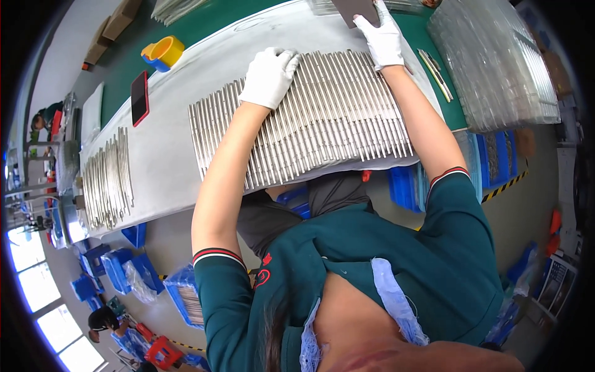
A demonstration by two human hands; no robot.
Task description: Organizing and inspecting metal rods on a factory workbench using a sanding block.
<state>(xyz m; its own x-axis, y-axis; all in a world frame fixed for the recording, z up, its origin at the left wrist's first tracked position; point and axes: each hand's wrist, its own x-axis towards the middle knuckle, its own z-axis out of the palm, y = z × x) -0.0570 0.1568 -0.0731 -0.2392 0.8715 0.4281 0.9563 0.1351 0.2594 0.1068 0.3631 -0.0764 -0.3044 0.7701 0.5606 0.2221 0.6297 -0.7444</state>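
A long row of slim silvery metal rods lies side by side on the white-covered table in front of me. My left hand, in a white glove, rests on the far ends of the rods left of the middle. Its fingers are curled down over them, and the fingertips are hidden. Beyond the right end of the row, my right hand, also gloved, grips the edge of a dark brown flat sheet. The sheet is cut off by the picture's top edge.
A smaller group of rods lies at the table's left end. Farther back are a red-edged phone and a yellow tape roll. Clear plastic packaging is stacked at right, beside thin pens. Blue bins stand below.
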